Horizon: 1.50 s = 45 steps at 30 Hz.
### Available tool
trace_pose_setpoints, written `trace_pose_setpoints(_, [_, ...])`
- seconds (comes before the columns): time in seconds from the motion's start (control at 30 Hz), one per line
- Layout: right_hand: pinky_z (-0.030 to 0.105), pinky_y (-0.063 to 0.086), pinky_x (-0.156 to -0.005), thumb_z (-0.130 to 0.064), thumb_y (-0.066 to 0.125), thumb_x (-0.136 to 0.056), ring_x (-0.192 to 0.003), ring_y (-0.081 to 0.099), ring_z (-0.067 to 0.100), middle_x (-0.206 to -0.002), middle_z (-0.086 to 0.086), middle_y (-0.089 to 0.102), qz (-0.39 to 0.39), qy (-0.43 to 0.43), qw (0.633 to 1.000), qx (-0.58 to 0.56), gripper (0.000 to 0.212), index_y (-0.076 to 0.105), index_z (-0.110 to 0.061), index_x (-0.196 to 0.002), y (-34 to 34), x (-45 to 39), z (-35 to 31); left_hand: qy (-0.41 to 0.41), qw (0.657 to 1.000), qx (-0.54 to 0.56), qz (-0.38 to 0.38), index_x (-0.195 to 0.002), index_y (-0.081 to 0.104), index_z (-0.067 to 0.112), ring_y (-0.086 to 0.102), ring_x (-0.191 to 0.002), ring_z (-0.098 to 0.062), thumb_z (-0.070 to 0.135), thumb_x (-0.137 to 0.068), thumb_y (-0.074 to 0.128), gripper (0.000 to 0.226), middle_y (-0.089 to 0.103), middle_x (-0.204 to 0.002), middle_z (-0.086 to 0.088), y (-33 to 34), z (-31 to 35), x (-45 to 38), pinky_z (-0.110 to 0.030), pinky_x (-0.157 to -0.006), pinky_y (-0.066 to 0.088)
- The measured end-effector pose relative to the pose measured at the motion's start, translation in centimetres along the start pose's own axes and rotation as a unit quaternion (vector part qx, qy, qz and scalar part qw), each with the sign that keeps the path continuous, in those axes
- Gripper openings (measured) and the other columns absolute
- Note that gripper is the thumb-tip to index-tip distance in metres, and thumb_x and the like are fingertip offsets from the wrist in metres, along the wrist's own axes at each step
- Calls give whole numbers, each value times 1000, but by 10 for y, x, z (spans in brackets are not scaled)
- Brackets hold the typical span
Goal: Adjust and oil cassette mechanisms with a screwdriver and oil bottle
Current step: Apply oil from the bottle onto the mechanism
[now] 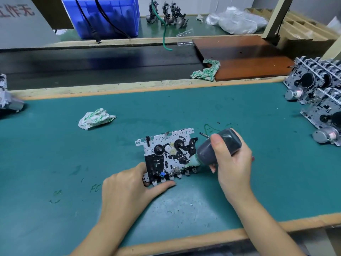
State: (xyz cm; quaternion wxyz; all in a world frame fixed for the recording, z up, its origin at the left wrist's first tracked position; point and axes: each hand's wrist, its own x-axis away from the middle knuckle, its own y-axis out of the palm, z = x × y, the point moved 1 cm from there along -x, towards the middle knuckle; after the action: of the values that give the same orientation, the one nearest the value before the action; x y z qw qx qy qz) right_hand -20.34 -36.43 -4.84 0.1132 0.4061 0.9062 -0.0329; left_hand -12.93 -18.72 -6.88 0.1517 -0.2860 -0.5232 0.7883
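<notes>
Now the right hand point(233, 164) grips the bottle point(217, 147), nozzle slanting down-left onto the mechanism point(167, 156); the left hand point(129, 185) pinches its edge on the green bench point(55, 154).

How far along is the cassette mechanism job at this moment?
In hand: the right hand tips the oil bottle, nozzle on the cassette mechanism that the left hand steadies. Done: cannot tell; mechanisms sit far left. Left: racked mechanisms wait at right. A screwdriver tip pokes out behind the bottle.
</notes>
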Motion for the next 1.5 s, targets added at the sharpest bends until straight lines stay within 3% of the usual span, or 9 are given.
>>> trace_pose_setpoints(0.33, [19,35,-37,-47,61,-72,-46,41,5,-52,-9,46,-7,-10,1000,2,31,46,-22,-62,0,2,2,4,1000,6,4,-55,62,22,51,-33,-21,82,-63,39,64,43,-33,2,0,0,0,-19,-37,28])
trace_pose_setpoints(0.5, [33,36,-49,-48,59,-74,-54,41,13,-56,-7,45,-18,-15,999,23,34,46,-18,-66,-1,2,4,-4,1000,2,3,-54,61,20,52,-33,-22,83,-63,37,67,44,-33,2,0,0,0,-21,-36,29])
trace_pose_setpoints(0.7, [28,42,-40,-44,62,-75,-49,51,10,-58,-7,55,24,-51,998,-25,26,53,-21,-66,-3,2,1,-10,1000,-4,-4,-54,61,19,51,-34,-22,84,-64,35,72,44,-33,2,0,0,1,-23,-35,32])
trace_pose_setpoints(0.8, [34,51,-49,-44,63,-74,-64,60,16,-70,-9,62,57,-40,996,-61,14,64,-30,-73,-5,-2,-2,-18,1000,0,-11,-51,59,17,48,-32,-22,85,-64,34,74,41,-32,1,-1,0,1,-23,-34,31])
trace_pose_setpoints(0.97, [23,54,-65,-31,69,-77,-76,65,11,-76,-11,66,93,-5,988,-126,19,58,-19,-86,-12,-13,3,21,999,24,38,-46,34,18,38,-27,-21,77,-66,45,64,33,-31,2,-9,1,-1,-19,-38,22])
trace_pose_setpoints(1.23, [7,41,-82,-9,71,-82,-95,60,-6,-101,-20,64,-74,-56,989,112,37,54,-35,-102,-24,-37,1,-22,999,-26,2,-57,52,36,39,-33,-17,98,-51,36,64,40,-33,6,-59,-54,-12,-19,-40,36])
trace_pose_setpoints(1.33, [5,40,-82,-11,69,-84,-95,57,-11,-100,-23,61,-90,-57,986,126,36,45,-33,-98,-22,-50,1,3,997,-37,-62,-66,51,39,38,-35,-28,100,-43,43,66,36,-33,2,-89,-76,-24,-35,-42,49])
trace_pose_setpoints(1.4, [6,38,-82,-12,68,-85,-95,55,-12,-100,-25,60,-93,-50,984,146,36,41,-30,-101,-18,-60,5,36,993,-68,-87,-65,46,34,43,-36,-26,99,-46,43,67,36,-33,4,-98,-73,-30,-36,-41,48])
trace_pose_setpoints(1.5, [10,36,-83,-13,67,-86,-98,54,-6,-102,-26,59,-111,-21,979,172,39,42,-26,-112,-9,-74,15,163,983,-76,-31,-62,31,31,37,-40,-10,86,-63,45,57,31,-45,16,-99,-32,-35,-26,-40,35])
